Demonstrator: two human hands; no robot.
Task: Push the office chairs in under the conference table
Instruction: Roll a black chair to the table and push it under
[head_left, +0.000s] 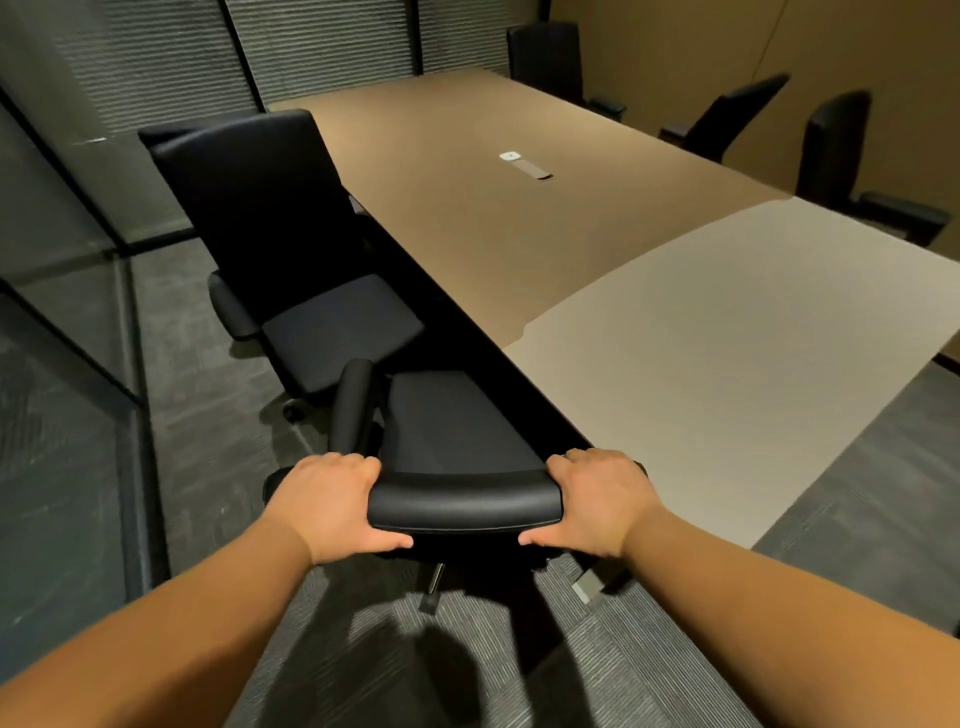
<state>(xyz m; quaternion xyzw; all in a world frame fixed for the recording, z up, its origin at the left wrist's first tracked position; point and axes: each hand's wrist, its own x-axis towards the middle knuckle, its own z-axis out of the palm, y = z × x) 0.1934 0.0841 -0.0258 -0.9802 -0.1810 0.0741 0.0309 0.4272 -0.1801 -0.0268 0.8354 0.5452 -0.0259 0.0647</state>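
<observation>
A black office chair (457, 431) stands right in front of me, its seat partly under the long edge of the tan conference table (675, 332). My left hand (332, 504) grips the left end of the chair's backrest top, and my right hand (597, 499) grips the right end. A second black chair (280, 234) stands further along the same side, angled, its seat out from the table edge.
Three more black chairs (841, 156) line the table's far side and end. A small white device (510, 155) and a cable slot lie on the tabletop. A glass partition (78, 291) runs along the left, leaving a narrow carpeted aisle.
</observation>
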